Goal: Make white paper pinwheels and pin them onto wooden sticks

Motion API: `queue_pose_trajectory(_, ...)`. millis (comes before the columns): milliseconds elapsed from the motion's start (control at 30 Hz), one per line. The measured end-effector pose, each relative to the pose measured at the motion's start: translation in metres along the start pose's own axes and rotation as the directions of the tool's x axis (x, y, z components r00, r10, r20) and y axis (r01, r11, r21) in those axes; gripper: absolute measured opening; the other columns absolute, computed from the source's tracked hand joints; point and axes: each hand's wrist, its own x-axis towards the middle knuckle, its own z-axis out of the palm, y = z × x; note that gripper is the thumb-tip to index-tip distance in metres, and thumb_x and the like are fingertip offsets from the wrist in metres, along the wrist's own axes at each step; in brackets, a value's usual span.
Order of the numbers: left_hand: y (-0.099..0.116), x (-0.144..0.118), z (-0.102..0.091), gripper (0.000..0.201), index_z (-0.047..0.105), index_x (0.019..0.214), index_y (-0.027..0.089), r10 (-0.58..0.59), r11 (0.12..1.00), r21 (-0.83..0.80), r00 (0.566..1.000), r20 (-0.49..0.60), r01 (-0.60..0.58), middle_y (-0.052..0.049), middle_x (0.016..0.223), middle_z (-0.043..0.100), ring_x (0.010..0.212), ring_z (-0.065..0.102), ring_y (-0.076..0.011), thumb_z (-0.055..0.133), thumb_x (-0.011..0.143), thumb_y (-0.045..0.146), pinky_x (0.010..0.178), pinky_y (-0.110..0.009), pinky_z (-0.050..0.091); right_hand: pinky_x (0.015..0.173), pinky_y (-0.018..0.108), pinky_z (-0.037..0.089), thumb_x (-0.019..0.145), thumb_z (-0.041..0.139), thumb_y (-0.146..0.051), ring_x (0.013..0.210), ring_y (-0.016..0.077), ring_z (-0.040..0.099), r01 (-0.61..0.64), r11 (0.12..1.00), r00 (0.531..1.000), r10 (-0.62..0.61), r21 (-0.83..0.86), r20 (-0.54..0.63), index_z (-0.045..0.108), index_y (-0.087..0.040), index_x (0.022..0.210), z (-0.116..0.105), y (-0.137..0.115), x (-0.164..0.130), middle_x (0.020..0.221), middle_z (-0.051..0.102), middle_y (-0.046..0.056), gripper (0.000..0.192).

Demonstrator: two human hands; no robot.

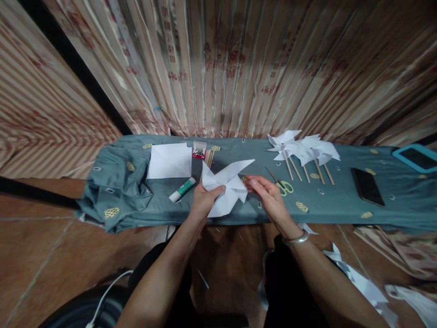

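A white paper pinwheel (228, 186) is held over the front part of the cloth-covered table, its folded blades spread out. My left hand (205, 200) is closed on its left side, with the thumb pressed flat on top of the paper. To the right of it, my right hand (268, 193) has thumb and forefinger brought together beside a blade. Whether anything small is between those fingertips is too fine to see. Thin wooden sticks (209, 157) lie just behind the pinwheel, partly hidden by it. Green-handled scissors (285, 187) lie next to my right hand.
On the table (239, 218) are a stack of white paper (170, 161), a small red box of metal pins (199, 151) and a glue stick (182, 189). Several finished pinwheels on sticks (303, 148) and a dark phone (367, 187) lie right. Paper scraps (362, 280) litter the floor.
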Motion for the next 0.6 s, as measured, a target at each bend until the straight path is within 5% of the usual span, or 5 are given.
queue_pose_trajectory(133,0.021,0.015,-0.019,0.033,0.069,0.064,0.013,0.055,0.989,-0.133,0.993,-0.103,-0.069,-0.002,0.061,0.071,0.053,0.063,-0.0162,0.085,0.037,0.024,0.054,-0.026,0.05,0.082,0.037,0.055,0.071,0.07,-0.058,0.08,0.0187,0.07,0.081,0.981,0.997,-0.079,-0.175,0.015,0.069,-0.021,0.092,0.001,0.023,0.016,0.088,0.076,0.007,0.042)
queue_pose_trajectory(333,0.055,0.033,-0.055,0.028,0.068,0.071,0.014,0.225,0.906,-0.282,0.924,-0.31,-0.315,-0.001,0.07,0.074,0.064,0.068,-0.0157,0.079,0.045,0.015,0.065,-0.024,0.056,0.062,0.031,0.052,0.079,0.059,-0.046,0.062,0.0175,0.066,0.178,0.899,0.98,-0.125,-0.4,0.157,0.068,-0.019,0.078,0.036,0.04,0.033,0.07,0.072,0.006,0.029)
queue_pose_trajectory(500,0.069,0.036,-0.082,0.023,0.068,0.076,0.016,0.271,0.879,-0.271,0.878,-0.394,-0.393,0.001,0.074,0.075,0.068,0.069,-0.0146,0.074,0.054,0.013,0.068,-0.023,0.058,0.067,0.029,0.047,0.084,0.055,-0.024,0.066,0.0181,0.063,0.354,0.686,0.93,-0.186,-0.636,0.317,0.071,-0.018,0.085,0.084,0.012,0.077,0.073,0.07,0.003,0.018)
queue_pose_trajectory(600,0.073,0.037,-0.093,0.021,0.067,0.076,0.017,0.299,0.871,-0.258,0.867,-0.399,-0.419,0.001,0.076,0.075,0.072,0.07,-0.015,0.074,0.056,0.013,0.074,-0.024,0.058,0.086,0.034,0.046,0.088,0.051,-0.017,0.091,0.0223,0.064,0.454,0.513,0.89,-0.223,-0.728,0.398,0.073,-0.016,0.092,0.113,-0.008,0.112,0.094,0.071,0.01,0.022)
